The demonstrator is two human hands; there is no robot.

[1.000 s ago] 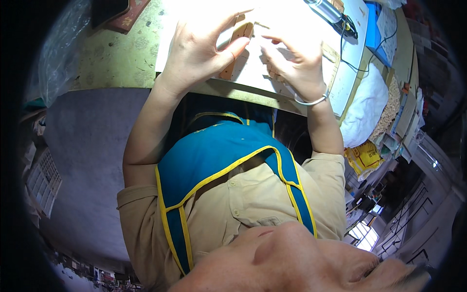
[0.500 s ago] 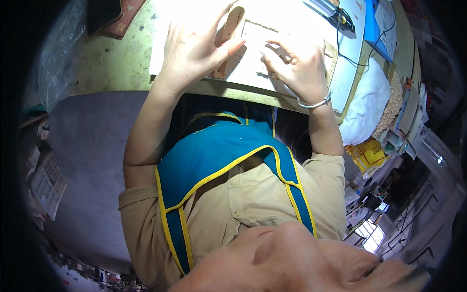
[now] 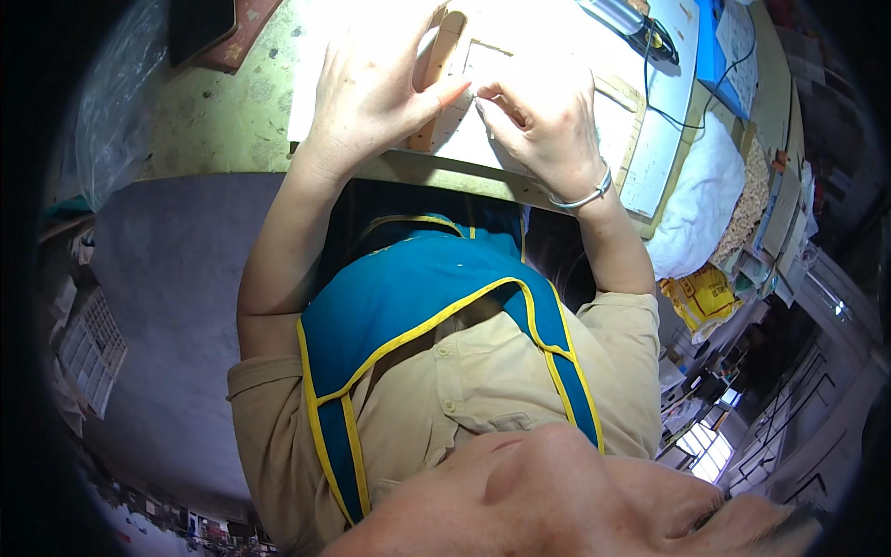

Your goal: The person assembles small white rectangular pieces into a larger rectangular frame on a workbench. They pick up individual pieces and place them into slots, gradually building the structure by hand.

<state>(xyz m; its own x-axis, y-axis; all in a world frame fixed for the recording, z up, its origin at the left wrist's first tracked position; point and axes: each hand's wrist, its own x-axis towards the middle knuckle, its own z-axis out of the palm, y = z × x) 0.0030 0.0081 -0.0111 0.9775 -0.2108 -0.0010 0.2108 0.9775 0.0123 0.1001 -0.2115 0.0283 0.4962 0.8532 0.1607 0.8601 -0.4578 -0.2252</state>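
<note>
Fine fingerwork is seemingly underway: left hand (image 3: 367, 102) spread wide at eleven o'clock, right hand (image 3: 548, 116) narrowed at one, contents indiscernible; steadiness likely needed next.

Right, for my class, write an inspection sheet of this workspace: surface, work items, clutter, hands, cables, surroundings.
Surface: greenish worktop, white board on it, partly lost in glare.
Work items: brown wooden strip on the board.
Clutter: clear plastic, dark flat slab, silver tool, blue box, white bundle.
Hands: left hand beside the strip, thumb and forefinger apart; right hand, fingers bent near the left hand, grip unclear.
Cables: black cable looping over the board's right side.
Surroundings: yellow bag, grey floor.
</note>
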